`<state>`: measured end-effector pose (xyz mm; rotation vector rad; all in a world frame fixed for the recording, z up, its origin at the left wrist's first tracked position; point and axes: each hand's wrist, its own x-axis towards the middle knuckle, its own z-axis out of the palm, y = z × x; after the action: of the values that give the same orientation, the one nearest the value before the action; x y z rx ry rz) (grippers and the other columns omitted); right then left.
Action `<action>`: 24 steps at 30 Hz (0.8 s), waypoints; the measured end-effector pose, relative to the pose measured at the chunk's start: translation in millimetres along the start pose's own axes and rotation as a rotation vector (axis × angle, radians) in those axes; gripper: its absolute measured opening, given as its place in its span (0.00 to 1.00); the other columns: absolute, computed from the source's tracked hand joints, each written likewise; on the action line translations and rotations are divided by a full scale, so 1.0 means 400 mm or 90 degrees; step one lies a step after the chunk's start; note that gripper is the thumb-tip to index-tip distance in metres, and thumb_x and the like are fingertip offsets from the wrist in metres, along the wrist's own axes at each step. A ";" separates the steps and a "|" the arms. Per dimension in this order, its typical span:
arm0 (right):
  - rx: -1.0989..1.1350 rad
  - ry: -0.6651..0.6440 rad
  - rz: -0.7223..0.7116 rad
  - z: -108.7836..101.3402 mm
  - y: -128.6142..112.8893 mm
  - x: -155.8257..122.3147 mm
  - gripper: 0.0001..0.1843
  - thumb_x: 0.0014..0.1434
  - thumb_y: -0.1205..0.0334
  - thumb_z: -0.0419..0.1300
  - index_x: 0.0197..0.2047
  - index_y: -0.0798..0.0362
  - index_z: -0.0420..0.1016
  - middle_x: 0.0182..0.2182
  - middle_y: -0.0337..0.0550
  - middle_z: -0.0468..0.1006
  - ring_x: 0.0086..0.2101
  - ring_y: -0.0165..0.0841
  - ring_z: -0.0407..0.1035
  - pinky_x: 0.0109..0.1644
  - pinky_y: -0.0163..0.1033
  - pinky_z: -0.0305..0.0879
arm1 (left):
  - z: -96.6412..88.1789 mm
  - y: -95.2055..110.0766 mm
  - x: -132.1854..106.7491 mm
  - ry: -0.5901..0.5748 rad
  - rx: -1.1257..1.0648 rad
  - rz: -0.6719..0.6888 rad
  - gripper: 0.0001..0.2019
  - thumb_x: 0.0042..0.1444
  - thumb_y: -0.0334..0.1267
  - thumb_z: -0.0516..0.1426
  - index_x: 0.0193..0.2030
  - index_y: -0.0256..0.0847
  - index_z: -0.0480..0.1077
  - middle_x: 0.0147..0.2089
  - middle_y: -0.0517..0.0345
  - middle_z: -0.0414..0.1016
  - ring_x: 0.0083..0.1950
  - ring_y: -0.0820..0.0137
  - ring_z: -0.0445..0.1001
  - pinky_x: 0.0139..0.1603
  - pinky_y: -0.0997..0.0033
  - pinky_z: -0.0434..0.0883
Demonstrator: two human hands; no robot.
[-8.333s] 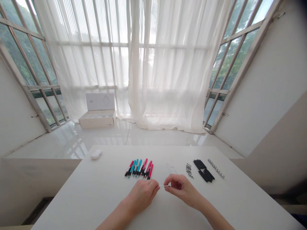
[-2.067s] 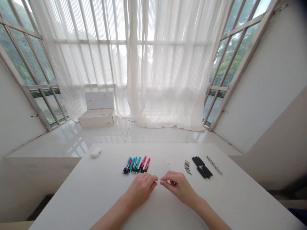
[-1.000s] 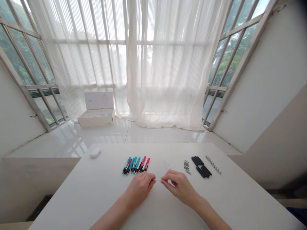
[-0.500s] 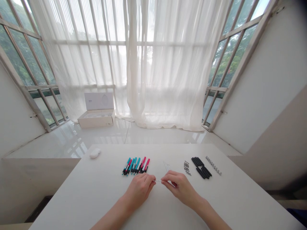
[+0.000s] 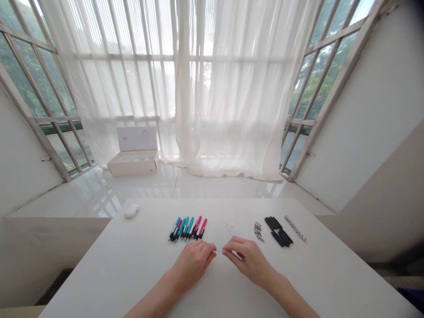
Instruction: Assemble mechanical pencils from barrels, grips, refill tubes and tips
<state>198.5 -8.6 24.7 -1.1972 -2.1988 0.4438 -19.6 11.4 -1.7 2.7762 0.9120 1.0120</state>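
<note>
Between my two hands, just above the white table (image 5: 212,291), runs a thin whitish pen refill (image 5: 219,251). My left hand (image 5: 195,258) pinches its left end with closed fingertips. The right end is pinched between thumb and fingers of my right hand (image 5: 247,258). Most of the refill is hidden by the fingers. Past my left hand lies a row of teal and pink pen barrels (image 5: 188,229) with black parts. Several more thin refills (image 5: 230,229) lie beyond my right hand, partly covered by it.
Right of the refills lie small dark metal pieces (image 5: 258,232), black tube-like pen grips (image 5: 278,232) and a slanted row of grey tips (image 5: 295,229). A small white case (image 5: 131,211) sits at the table's far left. Behind, an open white box (image 5: 132,165) stands on the ledge by the curtain.
Both hands keep their pinch on the refill. My left fingertips have shifted very slightly to the right, toward the right hand. Everything else stays in place.
</note>
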 end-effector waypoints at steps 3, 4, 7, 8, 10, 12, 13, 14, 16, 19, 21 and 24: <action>-0.002 -0.005 -0.002 -0.002 -0.002 -0.001 0.14 0.65 0.55 0.54 0.35 0.50 0.78 0.28 0.39 0.76 0.25 0.27 0.65 0.30 0.32 0.58 | -0.001 0.001 0.000 -0.005 0.005 0.005 0.08 0.69 0.34 0.46 0.42 0.40 0.65 0.33 0.58 0.74 0.30 0.70 0.71 0.31 0.72 0.64; -0.005 -0.006 -0.003 -0.003 -0.003 -0.001 0.13 0.65 0.55 0.54 0.35 0.50 0.78 0.28 0.39 0.76 0.25 0.27 0.65 0.30 0.32 0.58 | -0.001 0.001 0.001 -0.007 0.007 0.007 0.08 0.69 0.34 0.46 0.42 0.40 0.65 0.33 0.58 0.74 0.30 0.70 0.71 0.30 0.72 0.64; -0.014 -0.014 -0.006 -0.004 -0.007 -0.001 0.13 0.65 0.56 0.54 0.34 0.50 0.77 0.28 0.39 0.76 0.25 0.28 0.65 0.30 0.32 0.58 | -0.003 0.001 0.003 -0.011 0.011 0.014 0.09 0.69 0.34 0.46 0.40 0.40 0.65 0.32 0.59 0.73 0.30 0.70 0.71 0.30 0.72 0.63; -0.016 -0.016 -0.008 -0.005 -0.009 0.000 0.13 0.65 0.56 0.54 0.34 0.50 0.77 0.28 0.39 0.76 0.26 0.28 0.66 0.30 0.32 0.58 | -0.003 0.001 0.003 -0.011 0.010 0.015 0.09 0.69 0.33 0.46 0.40 0.40 0.65 0.31 0.59 0.73 0.30 0.70 0.71 0.30 0.72 0.63; -0.018 -0.020 -0.009 -0.009 -0.011 0.001 0.13 0.65 0.55 0.54 0.35 0.50 0.78 0.29 0.40 0.77 0.26 0.28 0.66 0.31 0.32 0.59 | -0.003 0.000 0.004 -0.007 0.008 0.013 0.09 0.69 0.33 0.46 0.38 0.40 0.65 0.30 0.59 0.73 0.29 0.71 0.70 0.29 0.73 0.63; -0.016 -0.021 0.001 -0.021 -0.007 0.003 0.13 0.63 0.52 0.56 0.37 0.49 0.78 0.31 0.40 0.78 0.25 0.28 0.65 0.31 0.33 0.60 | -0.003 0.000 0.004 -0.003 0.003 0.009 0.09 0.68 0.33 0.46 0.38 0.40 0.65 0.30 0.59 0.73 0.29 0.71 0.70 0.29 0.73 0.63; -0.016 -0.014 0.009 -0.031 -0.001 0.005 0.13 0.63 0.51 0.56 0.37 0.49 0.78 0.32 0.41 0.78 0.24 0.27 0.65 0.30 0.33 0.61 | -0.003 0.000 0.004 0.000 0.000 0.005 0.09 0.68 0.32 0.46 0.38 0.40 0.65 0.31 0.59 0.73 0.29 0.71 0.71 0.29 0.73 0.63; -0.021 0.000 0.020 -0.043 0.009 0.007 0.14 0.63 0.50 0.56 0.38 0.49 0.78 0.32 0.41 0.78 0.23 0.27 0.64 0.30 0.33 0.61 | -0.004 0.000 0.004 0.002 -0.003 0.000 0.09 0.68 0.32 0.46 0.38 0.40 0.65 0.31 0.59 0.73 0.29 0.71 0.71 0.30 0.73 0.64; -0.052 0.058 0.052 -0.076 0.039 0.010 0.17 0.64 0.48 0.53 0.37 0.50 0.78 0.32 0.43 0.78 0.23 0.28 0.63 0.30 0.34 0.62 | -0.004 0.000 0.004 0.006 -0.008 -0.009 0.09 0.68 0.32 0.46 0.38 0.40 0.65 0.31 0.58 0.73 0.29 0.71 0.71 0.30 0.74 0.64; -0.148 0.174 0.147 -0.138 0.110 0.003 0.20 0.64 0.48 0.50 0.33 0.50 0.77 0.30 0.43 0.78 0.23 0.31 0.64 0.32 0.37 0.62 | -0.003 0.000 0.004 0.011 -0.010 -0.014 0.09 0.67 0.31 0.46 0.37 0.40 0.64 0.31 0.58 0.73 0.29 0.71 0.71 0.30 0.73 0.64; -0.221 0.225 0.244 -0.181 0.164 -0.011 0.18 0.62 0.49 0.51 0.33 0.49 0.77 0.31 0.42 0.79 0.26 0.33 0.67 0.33 0.38 0.62 | -0.002 0.000 0.004 0.013 -0.014 -0.012 0.09 0.67 0.31 0.46 0.37 0.40 0.64 0.31 0.58 0.73 0.29 0.71 0.71 0.30 0.73 0.64; -0.291 0.226 0.384 -0.234 0.237 -0.043 0.16 0.58 0.50 0.52 0.33 0.47 0.78 0.33 0.42 0.81 0.30 0.37 0.71 0.32 0.39 0.62 | 0.000 0.000 0.004 0.015 -0.018 -0.012 0.08 0.67 0.31 0.47 0.37 0.40 0.64 0.31 0.58 0.73 0.29 0.71 0.71 0.30 0.73 0.65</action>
<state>326.6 29.1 39.6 -2.0215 -1.6486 -0.0593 -18.7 12.3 -0.8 2.7329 0.9167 1.0482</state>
